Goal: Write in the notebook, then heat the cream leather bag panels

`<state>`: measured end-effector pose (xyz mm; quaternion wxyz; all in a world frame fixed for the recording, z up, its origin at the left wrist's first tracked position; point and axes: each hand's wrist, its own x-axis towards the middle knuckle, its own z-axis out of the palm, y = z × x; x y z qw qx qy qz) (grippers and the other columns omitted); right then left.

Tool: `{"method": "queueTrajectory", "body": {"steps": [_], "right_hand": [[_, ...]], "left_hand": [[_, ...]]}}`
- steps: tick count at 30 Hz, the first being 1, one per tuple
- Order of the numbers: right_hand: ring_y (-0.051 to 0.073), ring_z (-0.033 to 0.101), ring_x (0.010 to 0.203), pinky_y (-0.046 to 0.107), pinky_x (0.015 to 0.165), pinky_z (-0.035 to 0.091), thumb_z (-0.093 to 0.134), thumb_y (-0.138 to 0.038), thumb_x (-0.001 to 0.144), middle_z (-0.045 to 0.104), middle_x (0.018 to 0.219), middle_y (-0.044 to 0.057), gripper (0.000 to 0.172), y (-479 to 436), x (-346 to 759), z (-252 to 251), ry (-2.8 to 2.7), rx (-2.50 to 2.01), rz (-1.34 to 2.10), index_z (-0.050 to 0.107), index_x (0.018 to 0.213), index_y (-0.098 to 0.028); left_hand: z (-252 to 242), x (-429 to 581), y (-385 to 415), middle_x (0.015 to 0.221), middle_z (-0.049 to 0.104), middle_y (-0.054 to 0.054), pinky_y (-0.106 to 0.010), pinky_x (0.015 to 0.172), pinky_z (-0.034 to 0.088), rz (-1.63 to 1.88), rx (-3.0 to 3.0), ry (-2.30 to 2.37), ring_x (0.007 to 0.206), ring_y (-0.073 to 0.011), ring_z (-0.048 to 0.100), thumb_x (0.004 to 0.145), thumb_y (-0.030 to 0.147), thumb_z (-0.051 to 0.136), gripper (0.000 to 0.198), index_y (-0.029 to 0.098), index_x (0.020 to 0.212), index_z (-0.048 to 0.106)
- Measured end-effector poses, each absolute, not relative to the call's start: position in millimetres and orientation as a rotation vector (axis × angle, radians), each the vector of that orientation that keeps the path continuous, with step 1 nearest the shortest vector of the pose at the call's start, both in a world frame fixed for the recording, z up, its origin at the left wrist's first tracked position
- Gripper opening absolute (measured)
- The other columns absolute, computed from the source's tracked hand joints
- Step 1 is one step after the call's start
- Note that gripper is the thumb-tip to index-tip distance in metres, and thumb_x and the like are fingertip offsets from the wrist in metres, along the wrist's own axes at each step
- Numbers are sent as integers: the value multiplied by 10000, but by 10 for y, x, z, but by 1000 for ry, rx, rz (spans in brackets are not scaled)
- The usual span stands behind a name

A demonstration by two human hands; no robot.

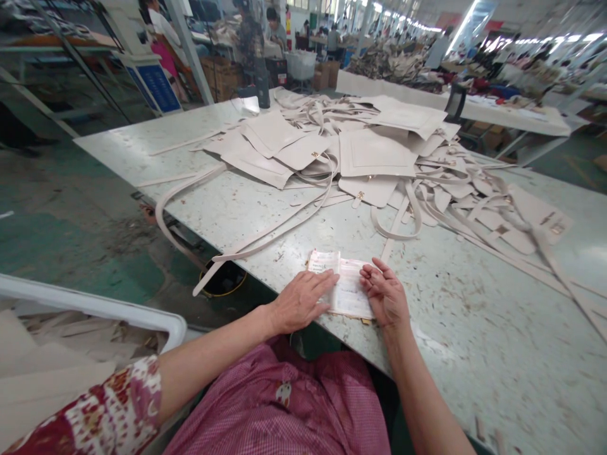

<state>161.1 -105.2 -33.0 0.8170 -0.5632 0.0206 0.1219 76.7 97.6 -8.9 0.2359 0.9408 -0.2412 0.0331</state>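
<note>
Head view: left hand [301,302] lies spread, notebook [351,285] beneath; right hand [389,297] half-curls at its edge. Light pressure should keep it flat.

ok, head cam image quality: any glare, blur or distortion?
Head view: ceiling lights blown out at upper right; pale sheen on the tabletop; far workers soft; frame edges stretched, wide-angle style; booklet visible, its writing too small to read.
</note>
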Motion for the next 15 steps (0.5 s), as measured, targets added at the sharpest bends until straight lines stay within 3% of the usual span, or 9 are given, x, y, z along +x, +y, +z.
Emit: {"method": "queueTrajectory", "body": {"steps": [4, 7, 11, 13, 15], "right_hand": [[200, 521, 948, 375, 811, 421, 698, -296, 616, 559, 1039, 53, 500, -1133, 1584, -212, 85, -1528, 37, 536, 1082, -218], [260, 443, 1064, 447, 896, 359, 719, -286, 585, 495, 1142, 101, 624, -1164, 1536, -133, 119, -1762, -45, 492, 1160, -196], [260, 537, 913, 424, 711, 486, 622, -391, 685, 483, 1153, 177, 790, -1053, 1450, -150, 88, -1808, 108, 253, 1332, -127], [258, 559, 900, 432, 707, 502, 532, -406, 756, 518, 1125, 182, 701, -912, 1388, -185, 27, -1798, 154, 257, 1329, -110], [252, 549, 953, 463, 832, 460, 483, -358, 792, 563, 1091, 136, 492, -730, 1293, -187, -82, -1822, 144, 427, 1236, -155]], "left_hand": [[-132, 864, 865, 1153, 541, -102, -472, 953, 289, 103, 2650, -550, 1037, -231, 464, 849, 244, 430, 279, 191, 1086, 567], [-124, 911, 772, 1250, 453, -109, -532, 980, 209, 176, 2640, -336, 1172, -292, 358, 724, 179, 574, 229, 212, 946, 621], [-105, 958, 718, 1446, 117, -156, -518, 1023, 192, 261, 2401, 66, 1298, -357, 154, 590, 188, 681, 610, 184, 1173, 502], [-71, 994, 707, 1438, 159, -158, -473, 1062, 163, 218, 2073, 250, 1305, -333, 171, 550, 169, 700, 797, 174, 1284, 389], [-9, 1032, 681, 1384, 301, -147, -411, 1075, 190, 130, 1709, 366, 1273, -278, 284, 589, 182, 675, 842, 169, 1338, 290]]}}
